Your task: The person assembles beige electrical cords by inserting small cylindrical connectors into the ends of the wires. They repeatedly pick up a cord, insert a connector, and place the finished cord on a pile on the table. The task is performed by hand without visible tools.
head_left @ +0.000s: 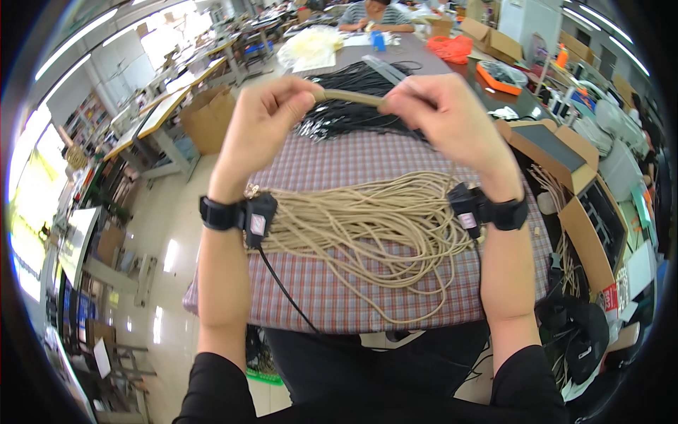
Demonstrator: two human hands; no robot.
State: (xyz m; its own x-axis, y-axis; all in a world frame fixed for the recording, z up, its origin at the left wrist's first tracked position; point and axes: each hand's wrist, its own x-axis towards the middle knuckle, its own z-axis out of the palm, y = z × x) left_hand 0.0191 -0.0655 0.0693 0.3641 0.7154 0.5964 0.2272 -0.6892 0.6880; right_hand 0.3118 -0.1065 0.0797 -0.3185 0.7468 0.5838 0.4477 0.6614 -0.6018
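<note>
A short stretch of tan cord (351, 97) spans the gap between my hands, raised over the table and bowed slightly upward. My left hand (263, 119) pinches one end between thumb and fingers. At the other end, my right hand (455, 116) grips it the same way, a little blurred. Below them, a large bundle of long beige cords (353, 212) lies across the plaid tablecloth (311, 152), with loops spilling toward the near edge. Just past my hands is a heap of shiny black cords (339, 120), partly covered by the held cord and my right hand.
A person (374, 18) sits at the table's far end, near a white plastic bundle (311, 48) and a red bag (449, 48). An orange tray (500, 76) stands far right. Open cardboard boxes (590, 237) crowd the right side. Workbenches (169, 106) line the left.
</note>
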